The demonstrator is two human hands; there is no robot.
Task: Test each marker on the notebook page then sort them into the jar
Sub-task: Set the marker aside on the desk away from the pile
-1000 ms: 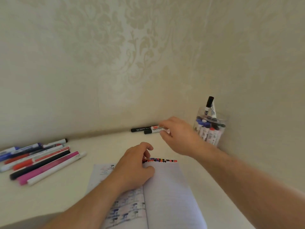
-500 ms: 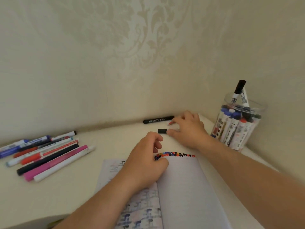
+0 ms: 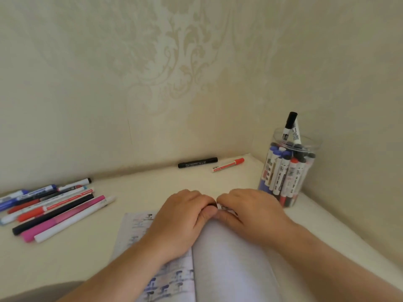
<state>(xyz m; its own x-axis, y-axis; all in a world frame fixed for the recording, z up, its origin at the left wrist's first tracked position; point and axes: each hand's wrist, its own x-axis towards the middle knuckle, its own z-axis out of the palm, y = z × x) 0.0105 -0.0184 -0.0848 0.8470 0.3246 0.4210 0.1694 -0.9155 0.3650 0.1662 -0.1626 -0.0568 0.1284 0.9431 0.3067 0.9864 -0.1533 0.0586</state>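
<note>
Gripping one marker (image 3: 222, 207) together now, left hand (image 3: 185, 216) has joined right hand (image 3: 250, 212) above the notebook (image 3: 229, 258).

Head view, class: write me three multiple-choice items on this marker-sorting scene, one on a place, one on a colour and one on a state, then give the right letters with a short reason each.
1. Where does the clear jar stand?
A. in the right-hand corner by the wall
B. on the notebook
C. among the loose markers at the left

2. What colour is the cap of the white marker lying beside the black marker near the wall?
A. green
B. red
C. yellow

3. What are the left hand and right hand doing?
A. lying flat and apart
B. reaching into the jar
C. meeting on one marker over the notebook

Answers: 1 A, the jar stands in the corner where the walls meet; 2 B, its cap is red; 3 C, both hands' fingers close on a small marker between them.
</note>
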